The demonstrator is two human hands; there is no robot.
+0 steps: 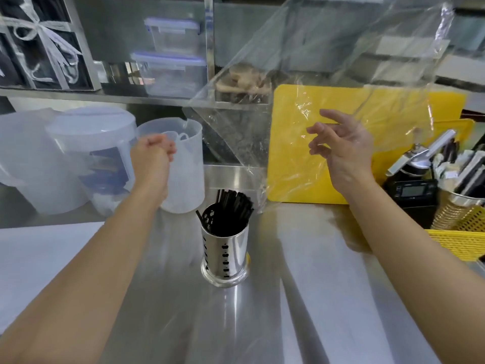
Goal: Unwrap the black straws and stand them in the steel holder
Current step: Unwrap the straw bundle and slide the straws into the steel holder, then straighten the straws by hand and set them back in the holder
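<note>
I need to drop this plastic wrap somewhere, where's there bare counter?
Bare steel counter lies open in front of the steel holder and between it and the yellow basket. It is crowded behind: plastic jugs back left, yellow cutting board back right.

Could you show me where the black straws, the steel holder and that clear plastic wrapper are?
black straws (232,206): head view, on the dark bundle's upper ends.
steel holder (237,252): head view, on its shiny side wall.
clear plastic wrapper (328,61): head view, on the sheet's upper middle.
</note>
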